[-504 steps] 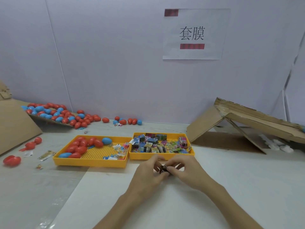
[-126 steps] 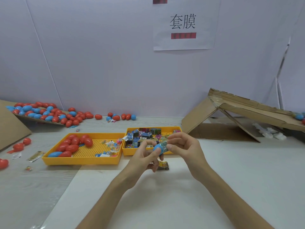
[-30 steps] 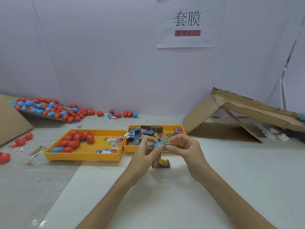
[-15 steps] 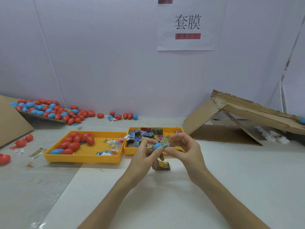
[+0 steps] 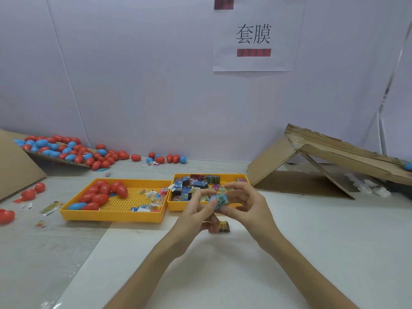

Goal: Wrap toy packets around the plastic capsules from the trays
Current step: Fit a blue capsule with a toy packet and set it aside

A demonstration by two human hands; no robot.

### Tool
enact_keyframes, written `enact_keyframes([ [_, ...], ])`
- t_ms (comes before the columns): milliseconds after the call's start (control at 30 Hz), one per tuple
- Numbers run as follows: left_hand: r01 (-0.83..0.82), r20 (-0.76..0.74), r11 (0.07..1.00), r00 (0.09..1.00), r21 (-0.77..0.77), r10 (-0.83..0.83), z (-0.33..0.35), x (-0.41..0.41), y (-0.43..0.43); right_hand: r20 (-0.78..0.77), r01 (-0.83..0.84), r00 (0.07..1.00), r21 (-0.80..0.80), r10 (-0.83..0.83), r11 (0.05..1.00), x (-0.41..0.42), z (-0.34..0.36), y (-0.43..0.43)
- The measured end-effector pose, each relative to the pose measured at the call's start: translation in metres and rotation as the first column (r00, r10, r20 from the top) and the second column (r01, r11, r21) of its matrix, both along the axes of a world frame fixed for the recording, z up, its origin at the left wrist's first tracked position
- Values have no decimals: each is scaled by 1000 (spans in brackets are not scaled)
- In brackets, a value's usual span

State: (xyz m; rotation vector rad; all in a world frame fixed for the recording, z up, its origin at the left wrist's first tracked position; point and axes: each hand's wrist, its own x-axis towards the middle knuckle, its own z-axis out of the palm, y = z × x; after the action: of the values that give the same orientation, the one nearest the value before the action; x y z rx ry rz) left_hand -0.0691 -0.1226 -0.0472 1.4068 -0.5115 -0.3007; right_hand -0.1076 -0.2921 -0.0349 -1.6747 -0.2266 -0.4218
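- Two hands meet above the white table (image 5: 312, 253), just in front of the right tray (image 5: 178, 206).
- Left hand (image 5: 196, 211): thumb and fingertips pinch the left end of a blue capsule (image 5: 214, 200), which is held in the air on its side.
- Right hand (image 5: 247, 207): thumb under and forefinger curled over the capsule's right end. The other fingers are arched and spread above it.
- A printed packet (image 5: 222, 198) sits round the capsule's body, with bare blue showing at the left end. How far round it reaches, I cannot tell.
- A spare packet (image 5: 224, 226) lies on the table below the hands, partly hidden by the left fingers.
- The right tray, yellow, holds a jumble of printed packets (image 5: 191, 186).
- Left tray (image 5: 111, 216), yellow, touching the right one: red capsules (image 5: 100, 194) heaped at its left end, small clear toy bags (image 5: 153, 196) at its right end.
- Far left: a sloped cardboard sheet (image 5: 55, 158) loaded with red and blue capsules (image 5: 66, 148), more spilled along the wall.
- Far right: a folded cardboard ramp (image 5: 334, 150).
- On the wall, a paper sign (image 5: 254, 34) with two printed characters.
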Motion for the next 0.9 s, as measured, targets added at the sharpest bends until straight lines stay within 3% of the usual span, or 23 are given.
enact_keyframes([
  [233, 72, -28, 997, 997, 39, -71, 4, -7, 2, -33, -79, 996, 6, 79, 997, 1, -1, -3],
  [467, 137, -119, 990, 984, 18, -134, 10, -8, 0, -16, -44, 999, -86, 43, 995, 0, -3, 3],
  [667, 157, -77, 984, 986, 84, -150, 9, -9, -1, -29, -84, 996, -108, 81, 991, 0, -3, 2],
  [900, 155, -112, 987, 983, 50, -148, 12, -12, -2, 30, -69, 997, -192, 76, 979, -2, -4, 4],
])
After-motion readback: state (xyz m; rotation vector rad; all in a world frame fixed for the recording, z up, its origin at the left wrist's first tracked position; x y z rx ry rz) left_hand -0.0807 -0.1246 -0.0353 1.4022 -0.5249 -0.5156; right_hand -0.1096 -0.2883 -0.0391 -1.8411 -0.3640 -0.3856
